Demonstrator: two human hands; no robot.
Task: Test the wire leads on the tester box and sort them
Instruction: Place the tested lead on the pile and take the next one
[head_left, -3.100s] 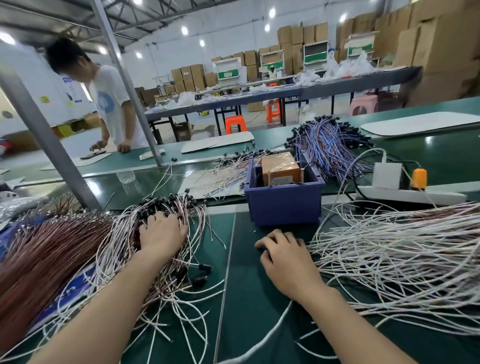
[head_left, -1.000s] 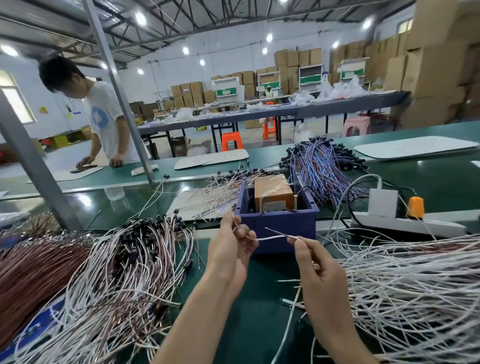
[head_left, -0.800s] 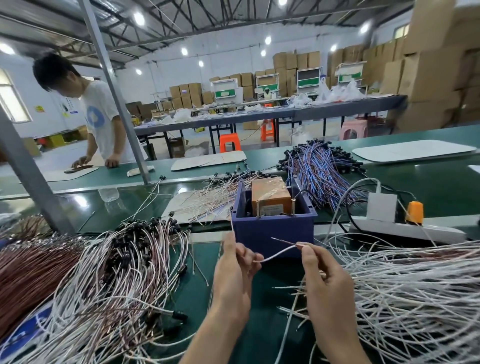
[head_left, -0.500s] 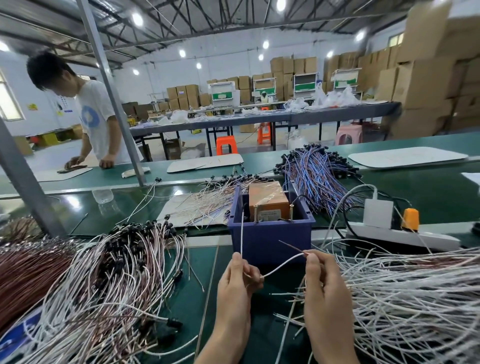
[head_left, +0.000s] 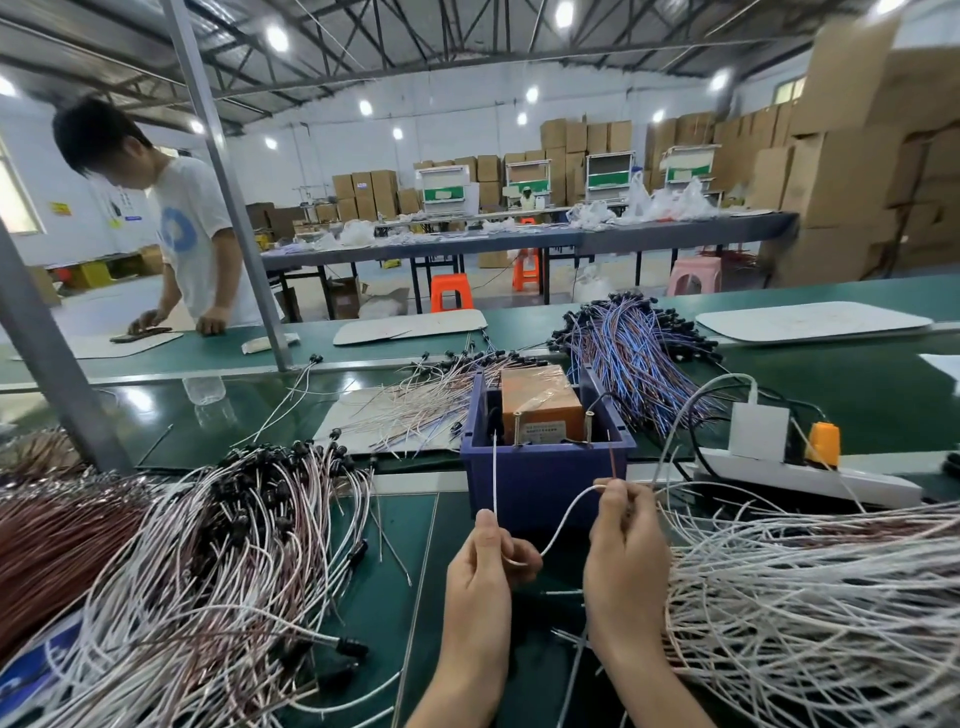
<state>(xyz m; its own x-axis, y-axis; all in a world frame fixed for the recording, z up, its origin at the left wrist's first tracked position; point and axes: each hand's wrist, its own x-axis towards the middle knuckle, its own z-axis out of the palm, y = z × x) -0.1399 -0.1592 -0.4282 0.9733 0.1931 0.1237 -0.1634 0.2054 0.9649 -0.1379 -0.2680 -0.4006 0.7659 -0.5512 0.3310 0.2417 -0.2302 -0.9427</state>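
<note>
Far out to the left of the left hand lies a heap of brown wires (head_left: 47, 551). Between that heap and the hand spreads a thick pile of white and pinkish leads (head_left: 218, 545), their black caps bunched at the far end, on the green table (head_left: 384, 597). Further back on that side, across the bench, a person in a white shirt (head_left: 192, 234) leans over with both hands on the surface.

The left hand (head_left: 480, 577) is curled, thumb and forefinger pinching one end of a white lead (head_left: 566, 512), and that end stands straight up from the fingers. The lead sags in a loop across to the right hand (head_left: 621, 551), which pinches the other end, with a thin reddish tip poking up above its fingertips.

Just beyond both hands stands a blue bin (head_left: 545, 478) holding the orange tester box (head_left: 537, 402), two brass posts rising at its near side. Both tips rise in front of the bin; whether either one touches a post is hard to tell from this angle.

Behind the bin, beyond the right hand, fans a bundle of blue and purple wires (head_left: 634, 358). To the right of the right hand sits a white power strip (head_left: 795, 470), and nearer, touching that wrist, a big pile of white leads (head_left: 810, 597).
</note>
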